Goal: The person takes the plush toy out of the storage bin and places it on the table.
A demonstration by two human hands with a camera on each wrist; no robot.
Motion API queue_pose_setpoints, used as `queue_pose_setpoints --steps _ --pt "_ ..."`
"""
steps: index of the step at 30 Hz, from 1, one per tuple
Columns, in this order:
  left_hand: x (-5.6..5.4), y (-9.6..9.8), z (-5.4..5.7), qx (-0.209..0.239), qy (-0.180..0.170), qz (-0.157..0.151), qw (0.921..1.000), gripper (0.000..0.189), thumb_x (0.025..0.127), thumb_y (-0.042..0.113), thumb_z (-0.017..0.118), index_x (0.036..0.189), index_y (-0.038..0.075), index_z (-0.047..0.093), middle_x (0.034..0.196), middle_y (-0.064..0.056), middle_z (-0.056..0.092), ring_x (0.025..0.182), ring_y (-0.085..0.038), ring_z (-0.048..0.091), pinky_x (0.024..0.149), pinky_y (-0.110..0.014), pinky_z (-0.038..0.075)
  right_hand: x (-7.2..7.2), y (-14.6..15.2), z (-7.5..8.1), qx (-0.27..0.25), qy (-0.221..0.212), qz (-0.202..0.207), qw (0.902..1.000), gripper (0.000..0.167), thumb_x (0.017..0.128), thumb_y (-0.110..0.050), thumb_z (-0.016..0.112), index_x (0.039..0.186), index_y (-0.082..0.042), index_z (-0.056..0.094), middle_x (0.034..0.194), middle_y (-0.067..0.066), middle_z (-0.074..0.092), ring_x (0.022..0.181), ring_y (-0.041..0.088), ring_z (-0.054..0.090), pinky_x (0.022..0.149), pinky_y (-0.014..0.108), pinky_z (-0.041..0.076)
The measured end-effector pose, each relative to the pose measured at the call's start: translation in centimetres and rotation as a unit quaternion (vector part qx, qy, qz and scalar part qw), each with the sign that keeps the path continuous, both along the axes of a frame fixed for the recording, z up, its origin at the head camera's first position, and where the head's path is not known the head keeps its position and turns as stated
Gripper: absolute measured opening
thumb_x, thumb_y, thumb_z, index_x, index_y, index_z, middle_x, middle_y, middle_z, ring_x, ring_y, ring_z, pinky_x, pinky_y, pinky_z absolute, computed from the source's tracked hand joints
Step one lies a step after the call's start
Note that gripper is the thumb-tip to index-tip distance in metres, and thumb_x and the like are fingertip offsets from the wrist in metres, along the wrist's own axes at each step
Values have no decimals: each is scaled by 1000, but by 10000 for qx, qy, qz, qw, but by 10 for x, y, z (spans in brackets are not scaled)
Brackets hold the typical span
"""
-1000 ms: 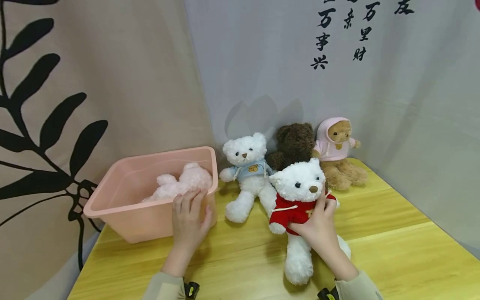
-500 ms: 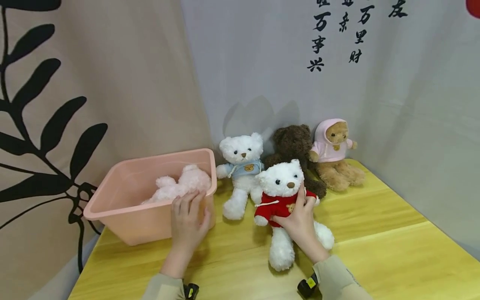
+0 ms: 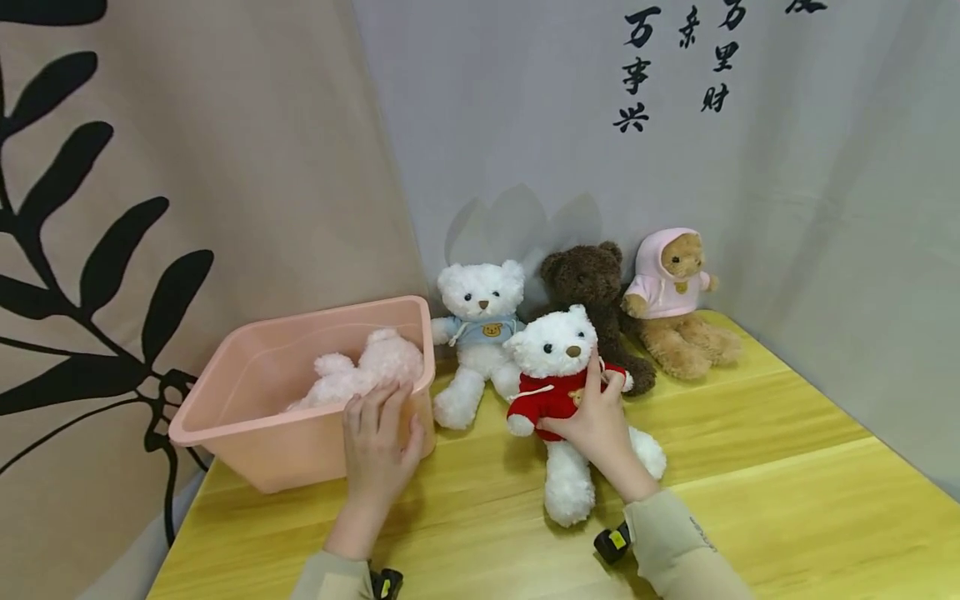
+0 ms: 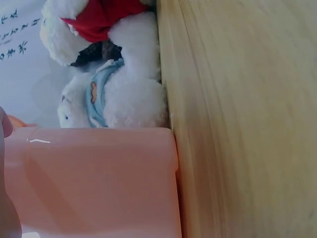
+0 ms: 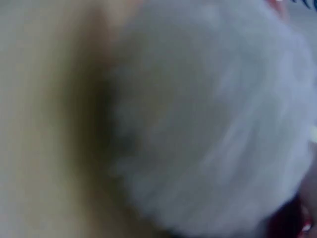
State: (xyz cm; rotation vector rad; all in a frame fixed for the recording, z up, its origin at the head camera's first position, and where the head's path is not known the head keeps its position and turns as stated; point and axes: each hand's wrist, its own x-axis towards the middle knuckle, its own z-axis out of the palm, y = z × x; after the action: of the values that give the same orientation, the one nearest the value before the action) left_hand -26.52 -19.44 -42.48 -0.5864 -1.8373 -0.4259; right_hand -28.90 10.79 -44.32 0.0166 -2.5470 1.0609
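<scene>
The right grip (image 3: 606,432) held the red-clad white bear (image 3: 546,398), while the left grip (image 3: 381,442) rested at the pink bin (image 3: 288,454).
The right was closed round the bear's torso, thumb across the front and a finger up beside the head, probably to hold the soft body upright. That bear was over the worktop (image 3: 757,483), in front of the blue-clad bear (image 3: 482,329) and brown bear (image 3: 587,271), 2 of the 3 behind it; whether its feet bore weight was unclear. The left was loosely spread, thumb apart, fingertips at the rim, perhaps steadying the bin, where 1 pale pink plush (image 3: 386,357) lay.
</scene>
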Motion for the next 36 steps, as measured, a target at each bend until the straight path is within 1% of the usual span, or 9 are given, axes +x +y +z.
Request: queue_pose_setpoints --steps 5,9,11,13,17,22,27,32,36 --pt "-1 0 3 -17 41 -26 10000 42 81 17 57 119 -1 63 120 -18 58 104 -39 49 91 -52 33 8 13 21 187 -477 349 9981 134 64 -50 85 156 -15 -7 145 28 11 93 45 58 79 51 51" --pt "-1 0 5 -47 21 -46 10000 43 80 16 58 119 0 63 118 -20 58 104 -39 49 92 -53 32 9 20 27 250 -631 400 9969 133 64 -51 85 156 -18 -7 148 30 7 86 45 60 76 52 51" --pt "-1 0 5 -48 23 -38 10000 43 79 15 59 119 -1 63 118 -21 58 105 -40 49 92 -53 33 8 22 27 407 -618 321 9967 134 63 -53 85 156 -22 -8 149 29 8 91 46 58 74 53 50" --pt "-1 0 5 -49 23 -26 10000 43 79 15 59 119 -1 63 118 -20 58 104 -40 49 91 -52 33 8 22 27 624 -541 204 9964 136 61 -56 84 156 -23 -6 149 28 9 103 48 53 76 56 48" --pt "0 -2 3 -28 -23 -3 10000 45 78 15 60 121 0 63 119 -19 57 104 -41 49 91 -52 33 8 20 26 1044 -205 11 9943 138 56 -62 84 157 -22 -1 151 27 11 126 51 30 87 65 37" --pt "2 -4 -1 -20 -128 64 9999 44 79 16 59 120 1 63 120 -18 57 104 -40 49 91 -52 33 8 16 25 1132 30 47 9936 136 56 -60 85 157 -22 1 155 25 7 133 51 22 93 70 27" --pt "4 -5 -1 -47 -200 85 9998 43 82 17 56 121 1 62 121 -17 57 106 -39 49 92 -51 33 9 13 27 1139 143 129 9933 134 58 -57 86 157 -22 2 157 23 4 136 51 18 94 71 23" --pt "3 -4 1 -30 -140 36 9999 43 81 16 56 121 1 62 119 -18 57 104 -38 49 92 -52 33 14 7 42 1223 356 221 9916 131 58 -56 86 157 -22 7 156 22 6 136 50 20 95 71 22" --pt "2 -5 2 -45 -138 41 9999 42 82 17 57 120 2 62 117 -20 58 105 -40 50 92 -52 34 16 -12 67 1345 533 674 9872 120 63 -57 82 156 -22 15 157 20 6 136 48 21 97 71 20"
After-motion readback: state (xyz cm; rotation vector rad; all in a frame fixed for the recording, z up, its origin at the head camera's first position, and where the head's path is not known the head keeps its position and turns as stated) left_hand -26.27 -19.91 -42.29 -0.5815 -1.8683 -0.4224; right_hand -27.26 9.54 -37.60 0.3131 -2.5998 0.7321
